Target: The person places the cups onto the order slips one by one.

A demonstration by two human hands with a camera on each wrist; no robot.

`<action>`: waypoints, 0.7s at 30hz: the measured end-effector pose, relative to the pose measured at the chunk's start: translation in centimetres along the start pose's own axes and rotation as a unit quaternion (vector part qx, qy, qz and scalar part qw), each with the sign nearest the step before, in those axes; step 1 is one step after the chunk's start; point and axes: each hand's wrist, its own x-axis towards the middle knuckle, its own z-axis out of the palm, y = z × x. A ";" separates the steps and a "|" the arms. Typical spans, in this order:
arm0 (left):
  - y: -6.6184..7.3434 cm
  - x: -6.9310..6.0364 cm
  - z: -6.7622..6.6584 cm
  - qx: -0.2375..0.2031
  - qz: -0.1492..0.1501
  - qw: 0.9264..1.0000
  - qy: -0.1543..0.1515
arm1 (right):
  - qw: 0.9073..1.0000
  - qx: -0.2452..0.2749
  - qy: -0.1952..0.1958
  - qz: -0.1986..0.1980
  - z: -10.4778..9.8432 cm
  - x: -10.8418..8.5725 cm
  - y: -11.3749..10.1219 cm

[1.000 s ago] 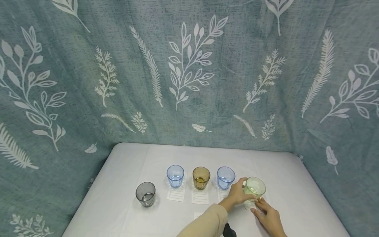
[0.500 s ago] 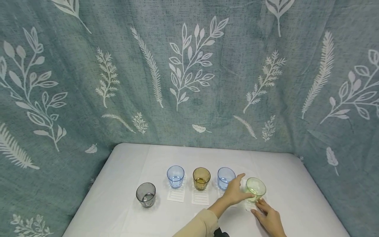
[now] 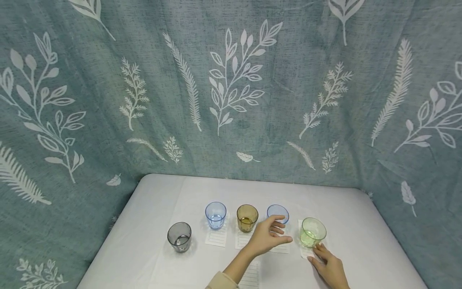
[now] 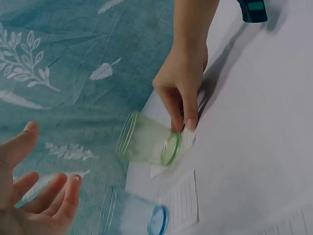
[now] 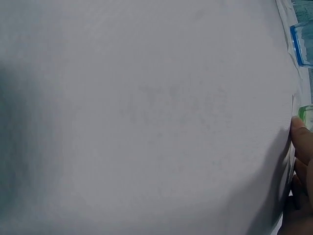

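Observation:
A pale green glass (image 3: pixel 312 233) stands on a lined paper card (image 3: pixel 306 253) at the right end of the row. My right hand (image 3: pixel 329 267) holds the near right corner of that card, its fingertips close to the glass's base. In the left wrist view the right hand (image 4: pixel 183 81) reaches down with thumb and finger together at the card's edge. My left hand (image 3: pixel 266 239) is in the air, thumb and fingers spread and holding nothing. It partly hides the right blue glass (image 3: pixel 278 212) and its card (image 3: pixel 280 245).
An amber glass (image 3: pixel 247 218) and another blue glass (image 3: pixel 215 216) stand on lined cards to the left. A grey glass (image 3: pixel 179 237) stands farther left on the white table (image 3: pixel 144 257). One more lined card (image 3: pixel 251 275) lies near the front. Behind hangs a patterned green-blue cloth (image 3: pixel 231 152).
My left hand has let go of the green glass and moved left, away from it. The glass stays on its card. My right hand has kept its place at the card.

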 end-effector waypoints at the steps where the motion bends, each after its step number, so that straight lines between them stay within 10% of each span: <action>1: 0.0 -0.5 -0.6 -0.008 0.000 1.000 0.005 | 1.000 0.000 -0.004 0.002 0.0 0.0 -0.1; 11: 1.5 -5.5 -7.4 -0.030 -0.017 0.995 0.092 | 1.000 -0.003 -0.021 -0.001 -0.2 0.3 -0.4; 21: -1.6 -9.7 -13.6 -0.007 -0.037 0.974 0.222 | 0.999 -0.018 -0.031 0.012 -0.1 0.2 -0.8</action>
